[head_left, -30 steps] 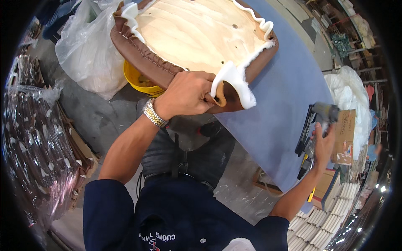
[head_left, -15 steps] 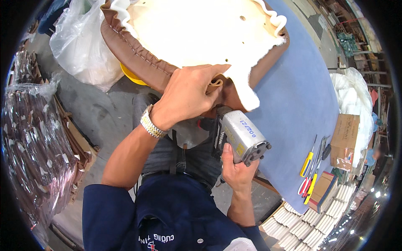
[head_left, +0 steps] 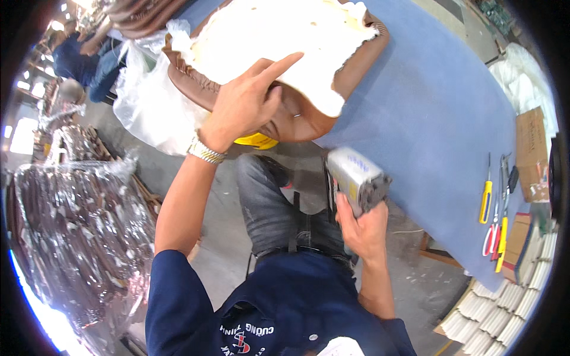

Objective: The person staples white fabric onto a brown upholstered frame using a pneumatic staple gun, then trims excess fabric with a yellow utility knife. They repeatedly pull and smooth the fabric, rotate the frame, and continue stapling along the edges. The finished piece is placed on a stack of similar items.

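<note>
An upholstered seat piece lies upside at the table's near left edge, its white padding bright and its brown leather cover wrapped up over the rim in gathered folds. On the near side of that cover, my left hand rests with index finger stretched out and thumb apart, gripping nothing. A small staple-like glint shows in the leather beside it. My right hand is wrapped round a silver staple gun, held off the seat, over the gap between table and my legs. Its nose is blurred.
The blue-grey table carries a yellow screwdriver, red-handled pliers and other hand tools. A cardboard box stands beyond them. Plastic-wrapped brown pieces are stacked at left, near a clear plastic bag. Another person is at far left.
My left hand has let go of the leather fold and spread its fingers. The staple gun has come away from the seat, toward the right. The whole view has shifted.
</note>
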Motion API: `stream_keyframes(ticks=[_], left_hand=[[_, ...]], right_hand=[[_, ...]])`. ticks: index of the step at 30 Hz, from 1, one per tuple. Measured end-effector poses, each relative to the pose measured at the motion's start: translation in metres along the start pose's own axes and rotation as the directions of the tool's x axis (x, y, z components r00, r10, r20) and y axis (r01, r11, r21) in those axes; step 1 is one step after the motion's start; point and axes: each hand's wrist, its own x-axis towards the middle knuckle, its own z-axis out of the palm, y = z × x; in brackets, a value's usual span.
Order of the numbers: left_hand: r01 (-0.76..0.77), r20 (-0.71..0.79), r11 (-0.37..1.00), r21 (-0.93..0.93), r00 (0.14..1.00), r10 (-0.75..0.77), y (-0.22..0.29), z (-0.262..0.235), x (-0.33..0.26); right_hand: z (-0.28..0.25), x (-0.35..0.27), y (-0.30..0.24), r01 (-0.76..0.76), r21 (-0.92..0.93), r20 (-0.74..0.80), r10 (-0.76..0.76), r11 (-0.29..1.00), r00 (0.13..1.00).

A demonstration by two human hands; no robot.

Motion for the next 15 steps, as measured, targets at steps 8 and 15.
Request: stream_keyframes(ticks=[8,15], left_hand=[[-0.321,0.155,0.923,0.213,0.944,0.292,0.075,0.029,0.009],[0.08,-0.007,0.861,0.503,0.996,-0.089,0.049,0.018,-0.027]], right_hand=[[0.016,-0.054,0.028,-0.244,0.171,0.142,0.221,0.955,0.965],[0.005,-0.057,0.032,-0.234,0.203,0.153,0.205,0.951,0.967]])
